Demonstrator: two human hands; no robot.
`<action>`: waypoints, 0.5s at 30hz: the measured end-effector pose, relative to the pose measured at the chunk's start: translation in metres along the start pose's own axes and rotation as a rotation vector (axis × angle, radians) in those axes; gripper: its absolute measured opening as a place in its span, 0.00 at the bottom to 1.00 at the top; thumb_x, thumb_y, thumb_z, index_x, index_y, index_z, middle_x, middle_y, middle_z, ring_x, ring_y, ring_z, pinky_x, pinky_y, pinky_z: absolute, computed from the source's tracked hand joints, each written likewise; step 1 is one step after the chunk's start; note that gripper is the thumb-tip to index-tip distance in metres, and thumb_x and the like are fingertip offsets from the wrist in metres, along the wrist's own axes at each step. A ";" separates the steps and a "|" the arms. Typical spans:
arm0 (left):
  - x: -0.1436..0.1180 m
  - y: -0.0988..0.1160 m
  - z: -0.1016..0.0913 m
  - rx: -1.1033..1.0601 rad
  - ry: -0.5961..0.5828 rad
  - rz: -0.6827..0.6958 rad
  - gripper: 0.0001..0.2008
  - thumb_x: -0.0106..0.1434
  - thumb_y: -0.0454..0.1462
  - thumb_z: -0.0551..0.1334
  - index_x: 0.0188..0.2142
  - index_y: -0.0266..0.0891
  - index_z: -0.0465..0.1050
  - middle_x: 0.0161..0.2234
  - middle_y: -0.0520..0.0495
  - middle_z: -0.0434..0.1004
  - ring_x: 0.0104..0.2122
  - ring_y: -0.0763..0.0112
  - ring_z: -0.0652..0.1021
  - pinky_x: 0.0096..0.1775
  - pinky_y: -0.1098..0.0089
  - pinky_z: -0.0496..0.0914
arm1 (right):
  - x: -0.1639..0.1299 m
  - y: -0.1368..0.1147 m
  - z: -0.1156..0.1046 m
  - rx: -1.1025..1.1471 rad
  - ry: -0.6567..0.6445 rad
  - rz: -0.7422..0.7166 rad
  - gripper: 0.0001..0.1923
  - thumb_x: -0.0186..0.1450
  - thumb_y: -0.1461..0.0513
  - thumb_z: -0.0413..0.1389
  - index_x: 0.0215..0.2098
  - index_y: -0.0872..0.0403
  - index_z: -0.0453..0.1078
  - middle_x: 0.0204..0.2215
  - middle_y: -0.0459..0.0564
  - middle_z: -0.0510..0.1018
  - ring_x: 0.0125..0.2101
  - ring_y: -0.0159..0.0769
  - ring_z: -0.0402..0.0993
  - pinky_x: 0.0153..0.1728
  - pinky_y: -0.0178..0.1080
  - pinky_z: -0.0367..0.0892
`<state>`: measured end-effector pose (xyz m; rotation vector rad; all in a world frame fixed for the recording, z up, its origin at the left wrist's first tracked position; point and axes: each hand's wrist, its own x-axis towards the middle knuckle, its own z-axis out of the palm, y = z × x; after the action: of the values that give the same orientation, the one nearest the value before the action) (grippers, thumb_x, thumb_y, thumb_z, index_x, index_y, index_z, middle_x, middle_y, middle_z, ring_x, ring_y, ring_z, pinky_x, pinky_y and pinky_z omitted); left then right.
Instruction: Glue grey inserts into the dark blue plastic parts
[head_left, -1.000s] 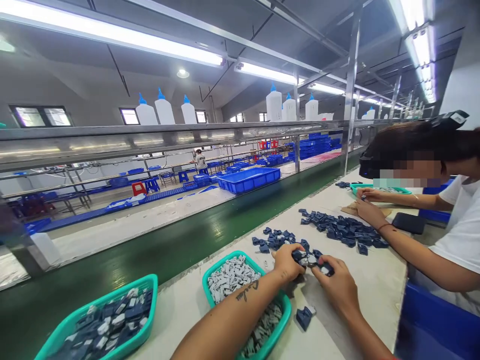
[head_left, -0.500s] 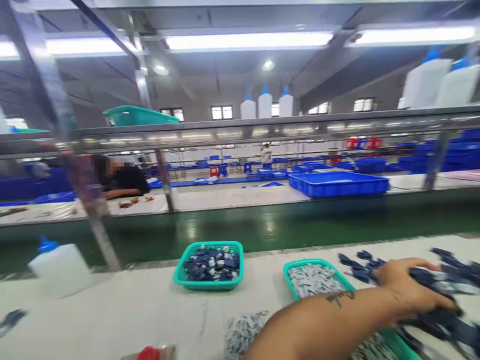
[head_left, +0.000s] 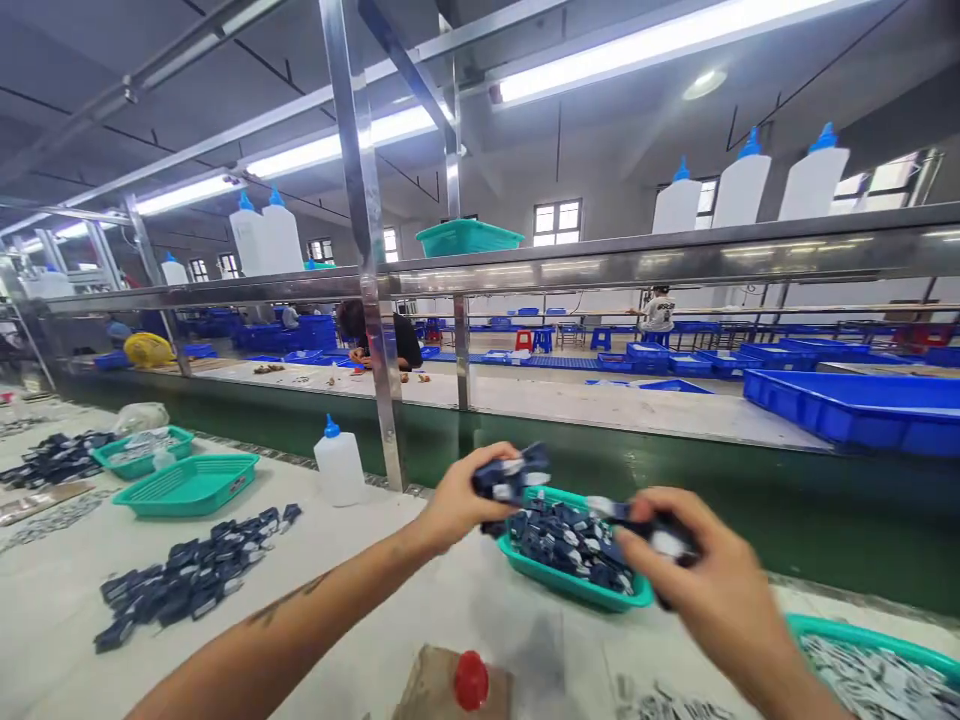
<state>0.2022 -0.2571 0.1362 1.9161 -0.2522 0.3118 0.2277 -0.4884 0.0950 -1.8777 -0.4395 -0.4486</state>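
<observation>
Two handfuls of navy-and-white pieces [head_left: 504, 482] are held near the centre of the frame, one at each side of a green basket [head_left: 555, 582]. Each piece is small and angular, dark with pale patches; finer detail is lost to blur. One bunch is clasped by the left hand [head_left: 456, 503], its fingers folded round it; the other is gripped between the curled fingers and thumb of the right hand [head_left: 716, 562]. Dark marking [head_left: 289, 602] on the left forearm [head_left: 360, 578] is too smeared to be read, and a label [head_left: 238, 487] on a ribbed green tray [head_left: 180, 492] at left is too tiny. The green basket is heaped with similar parts [head_left: 566, 542]; another basket [head_left: 855, 628], lower right, is filled with grey-white parts [head_left: 885, 680].
</observation>
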 end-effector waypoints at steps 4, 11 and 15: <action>-0.061 -0.084 -0.082 0.275 0.170 -0.148 0.15 0.62 0.39 0.60 0.47 0.38 0.68 0.49 0.44 0.72 0.45 0.58 0.75 0.43 0.53 0.71 | 0.013 -0.034 0.152 -0.084 -0.324 -0.061 0.10 0.59 0.57 0.58 0.32 0.56 0.66 0.31 0.44 0.70 0.31 0.28 0.68 0.34 0.37 0.67; -0.096 -0.167 -0.115 0.632 0.134 -0.297 0.13 0.59 0.37 0.62 0.44 0.38 0.71 0.47 0.44 0.74 0.48 0.57 0.73 0.50 0.49 0.65 | -0.012 -0.004 0.290 -0.294 -0.581 -0.014 0.14 0.65 0.55 0.53 0.43 0.56 0.66 0.41 0.49 0.72 0.38 0.32 0.71 0.39 0.41 0.69; -0.100 -0.169 -0.113 0.770 0.111 -0.395 0.26 0.47 0.28 0.63 0.48 0.45 0.71 0.52 0.44 0.73 0.52 0.47 0.70 0.50 0.45 0.63 | -0.019 0.004 0.297 -0.388 -0.652 -0.096 0.15 0.65 0.55 0.53 0.45 0.56 0.66 0.45 0.51 0.71 0.44 0.36 0.69 0.43 0.45 0.68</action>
<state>0.1511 -0.0895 -0.0070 2.6289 0.3782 0.2643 0.2419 -0.2121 -0.0151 -2.3761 -0.9278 0.0416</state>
